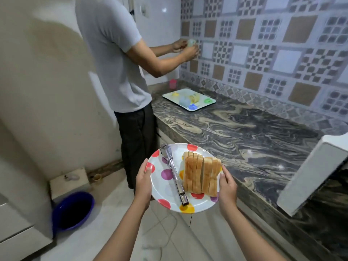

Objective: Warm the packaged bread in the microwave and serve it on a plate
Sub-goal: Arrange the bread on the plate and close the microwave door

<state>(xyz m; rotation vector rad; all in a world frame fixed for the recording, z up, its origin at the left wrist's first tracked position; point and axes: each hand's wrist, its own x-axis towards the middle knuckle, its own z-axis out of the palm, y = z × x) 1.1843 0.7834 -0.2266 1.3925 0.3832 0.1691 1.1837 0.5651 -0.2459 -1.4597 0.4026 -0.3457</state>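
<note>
Bread sits sliced on the plate I carry, left hand and right hand gripping opposite rims; I'd keep it level so the tongs don't slide.

Left hand and right hand gripping dotted plate, sliced bread, probably tongs

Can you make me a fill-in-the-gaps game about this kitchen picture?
On the plate, the tongs lie to the ____ of the bread.
The bread is cut into ____.
The basin on the floor is coloured ____.
Missing words: left, slices, blue.
</note>
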